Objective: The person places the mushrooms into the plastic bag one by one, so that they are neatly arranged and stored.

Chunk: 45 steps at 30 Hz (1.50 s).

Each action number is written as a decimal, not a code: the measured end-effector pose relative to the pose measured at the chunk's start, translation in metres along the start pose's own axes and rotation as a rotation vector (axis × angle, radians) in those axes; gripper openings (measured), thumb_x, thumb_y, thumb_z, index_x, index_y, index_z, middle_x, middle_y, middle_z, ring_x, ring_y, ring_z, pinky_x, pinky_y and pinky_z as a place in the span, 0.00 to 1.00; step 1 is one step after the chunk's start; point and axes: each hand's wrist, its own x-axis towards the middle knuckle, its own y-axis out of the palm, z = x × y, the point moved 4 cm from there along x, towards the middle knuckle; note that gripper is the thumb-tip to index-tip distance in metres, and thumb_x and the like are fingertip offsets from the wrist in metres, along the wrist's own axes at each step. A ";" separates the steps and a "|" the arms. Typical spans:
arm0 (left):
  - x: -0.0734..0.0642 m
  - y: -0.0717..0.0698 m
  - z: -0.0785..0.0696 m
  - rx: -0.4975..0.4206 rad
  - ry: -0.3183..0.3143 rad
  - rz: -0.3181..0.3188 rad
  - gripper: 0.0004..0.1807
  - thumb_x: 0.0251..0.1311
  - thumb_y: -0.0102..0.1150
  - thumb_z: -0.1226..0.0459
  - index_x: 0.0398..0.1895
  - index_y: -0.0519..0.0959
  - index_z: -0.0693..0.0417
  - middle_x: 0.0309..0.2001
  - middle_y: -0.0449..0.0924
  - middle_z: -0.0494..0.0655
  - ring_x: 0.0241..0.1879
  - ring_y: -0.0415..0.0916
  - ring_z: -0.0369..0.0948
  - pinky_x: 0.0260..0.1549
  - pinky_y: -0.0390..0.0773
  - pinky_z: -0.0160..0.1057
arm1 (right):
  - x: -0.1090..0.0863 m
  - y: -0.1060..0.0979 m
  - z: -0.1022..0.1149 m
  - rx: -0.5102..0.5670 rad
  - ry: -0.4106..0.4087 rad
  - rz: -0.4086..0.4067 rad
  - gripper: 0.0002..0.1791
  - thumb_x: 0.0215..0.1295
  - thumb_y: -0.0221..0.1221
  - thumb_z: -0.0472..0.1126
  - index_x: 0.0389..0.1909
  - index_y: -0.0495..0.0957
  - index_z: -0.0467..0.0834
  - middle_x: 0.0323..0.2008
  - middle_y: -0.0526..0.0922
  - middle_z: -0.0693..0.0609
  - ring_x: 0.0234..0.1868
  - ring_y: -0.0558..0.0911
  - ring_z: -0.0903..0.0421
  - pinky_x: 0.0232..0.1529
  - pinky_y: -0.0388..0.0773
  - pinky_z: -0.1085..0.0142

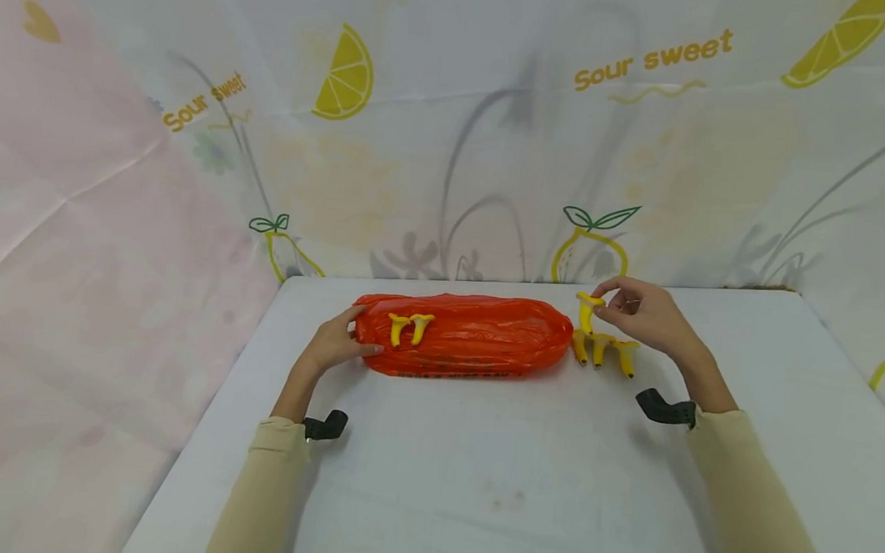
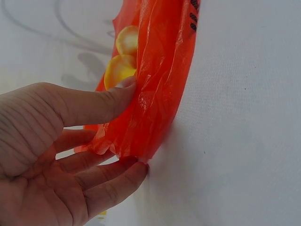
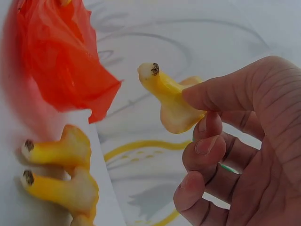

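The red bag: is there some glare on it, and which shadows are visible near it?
Head view: the red bag shows small pale highlights, and a soft shadow lies on the white table beside the right sleeve; right wrist view: a pinkish shadow lies beside the bag; left wrist view: rather dim, with faint highlights on the bag's creases.

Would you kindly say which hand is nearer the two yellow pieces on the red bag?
Left hand: it holds the red bag beside the pieces; the right hand is beyond its right end.
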 end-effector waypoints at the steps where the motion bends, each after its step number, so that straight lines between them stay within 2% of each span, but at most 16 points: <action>1: 0.000 0.000 0.000 0.000 0.001 0.001 0.48 0.56 0.70 0.56 0.76 0.55 0.56 0.70 0.61 0.65 0.66 0.61 0.62 0.56 0.73 0.59 | 0.002 0.002 0.001 0.006 -0.008 0.001 0.13 0.66 0.63 0.43 0.48 0.78 0.42 0.31 0.77 0.45 0.32 0.77 0.48 0.31 0.76 0.64; 6: 0.000 0.000 0.002 -0.011 -0.001 -0.001 0.48 0.56 0.70 0.57 0.76 0.55 0.56 0.70 0.61 0.64 0.66 0.62 0.62 0.56 0.74 0.58 | 0.013 0.011 0.011 0.019 -0.049 0.005 0.12 0.65 0.63 0.41 0.47 0.79 0.41 0.29 0.77 0.46 0.31 0.77 0.49 0.30 0.76 0.64; 18: 0.000 0.000 0.001 -0.009 -0.010 -0.002 0.48 0.57 0.69 0.56 0.76 0.55 0.55 0.71 0.60 0.64 0.66 0.61 0.62 0.56 0.73 0.59 | 0.033 0.032 0.029 0.073 -0.092 0.043 0.11 0.64 0.64 0.38 0.46 0.80 0.41 0.28 0.78 0.47 0.32 0.78 0.48 0.35 0.77 0.62; 27: 0.001 0.001 0.001 -0.001 -0.018 0.000 0.47 0.57 0.70 0.55 0.76 0.55 0.54 0.71 0.60 0.63 0.66 0.60 0.61 0.57 0.72 0.59 | 0.042 0.050 0.036 0.117 -0.086 0.086 0.11 0.64 0.63 0.38 0.46 0.80 0.42 0.29 0.76 0.46 0.31 0.76 0.48 0.29 0.75 0.64; 34: 0.000 -0.001 0.000 -0.004 -0.009 -0.003 0.47 0.57 0.70 0.56 0.76 0.55 0.55 0.71 0.61 0.64 0.66 0.61 0.62 0.57 0.72 0.59 | 0.049 0.062 0.050 0.082 -0.159 0.099 0.09 0.62 0.64 0.36 0.43 0.81 0.43 0.28 0.77 0.48 0.32 0.75 0.48 0.31 0.75 0.61; 41: 0.000 -0.001 -0.001 -0.001 -0.012 0.002 0.47 0.57 0.69 0.56 0.76 0.55 0.56 0.71 0.60 0.64 0.67 0.60 0.62 0.58 0.71 0.60 | 0.054 0.072 0.056 0.143 -0.153 0.129 0.08 0.62 0.64 0.36 0.42 0.81 0.44 0.28 0.77 0.48 0.30 0.75 0.49 0.28 0.74 0.62; 45: -0.001 -0.001 -0.001 0.003 -0.011 0.001 0.47 0.57 0.69 0.56 0.76 0.55 0.56 0.71 0.60 0.64 0.67 0.60 0.62 0.58 0.70 0.60 | 0.059 0.079 0.062 0.153 -0.185 0.136 0.08 0.62 0.63 0.35 0.42 0.81 0.43 0.26 0.77 0.48 0.28 0.75 0.49 0.26 0.73 0.63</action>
